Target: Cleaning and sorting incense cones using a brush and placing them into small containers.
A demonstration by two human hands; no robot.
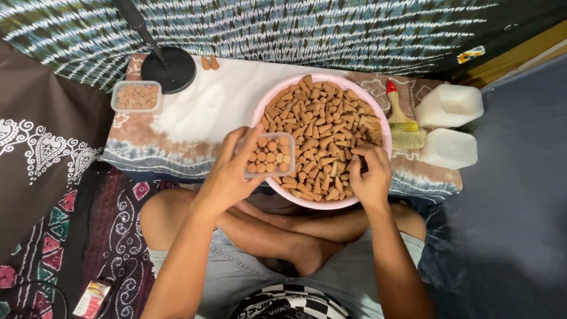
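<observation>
Brown incense cones [322, 139] fill a pink bowl [260, 112]. A clear box [270, 155] is gripped by the left hand [231, 174] over the bowl's near-left rim; the right hand [369, 174] is pinched among cones at the near-right rim.

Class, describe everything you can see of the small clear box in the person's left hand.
The small clear box is a shallow, see-through, plastic-looking rectangular tub without a lid. It holds brown cones standing upright in neat rows, nearly full. The left hand grips its left side, holding it roughly level over the near-left rim of the pink bowl.
</observation>
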